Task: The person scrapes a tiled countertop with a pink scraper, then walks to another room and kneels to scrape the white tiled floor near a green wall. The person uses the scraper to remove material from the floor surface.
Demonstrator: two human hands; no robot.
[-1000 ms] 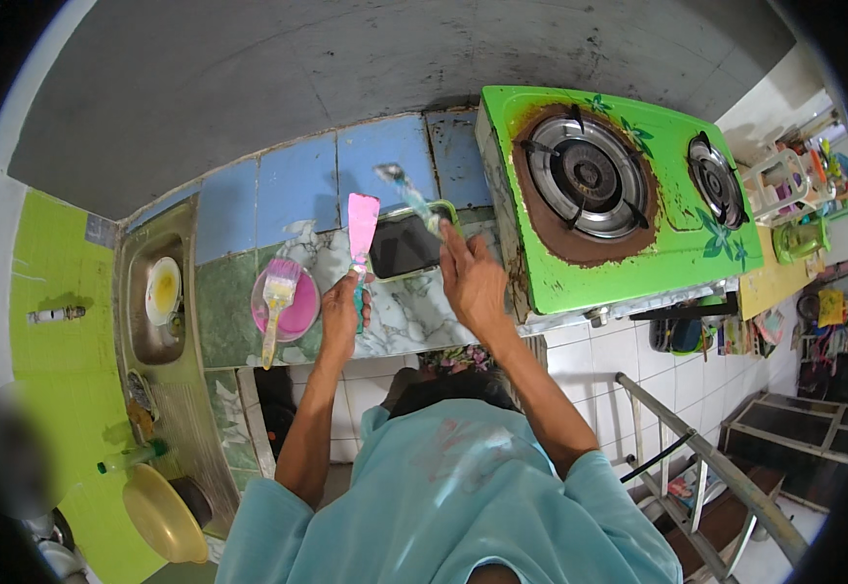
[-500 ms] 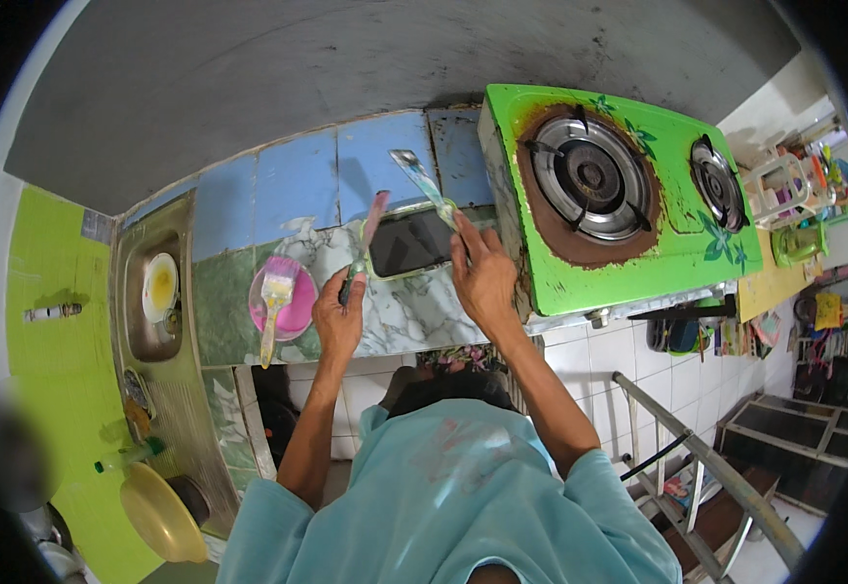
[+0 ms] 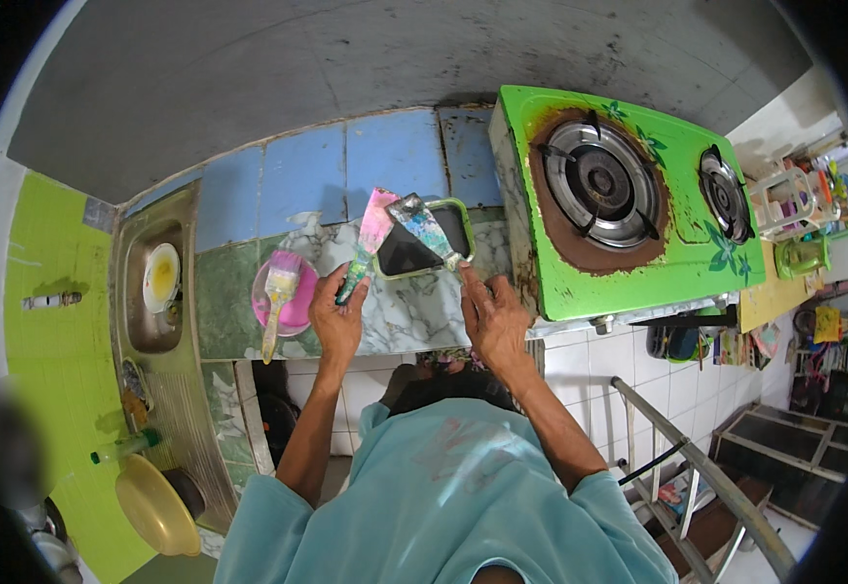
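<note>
My left hand (image 3: 336, 313) grips the green handle of a pink-stained putty knife (image 3: 376, 220), its blade pointing away from me. Held in my right hand (image 3: 495, 316) is a second putty knife (image 3: 424, 226), its wide blade smeared blue, white and dark, slanting up to the left. The two blades come together at their tips; whether they touch I cannot tell. Beneath them, on the marble-patterned counter (image 3: 397, 321), lies a rectangular tub (image 3: 465, 234) with a pale green rim and dark grey contents. A pink bowl (image 3: 297, 313) with a paint-stained brush (image 3: 282, 285) across it stands left of my left hand.
A green two-burner gas stove (image 3: 580, 292) stands right of the tub. At the left is a metal sink (image 3: 156, 336) holding a white and yellow dish (image 3: 161, 277). A yellow basin (image 3: 156, 506) sits lower left. A metal ladder (image 3: 706, 462) rises behind me at the right.
The right putty knife has swung down and left, towards the left one. The left blade has turned from edge-on to show its flat pink face.
</note>
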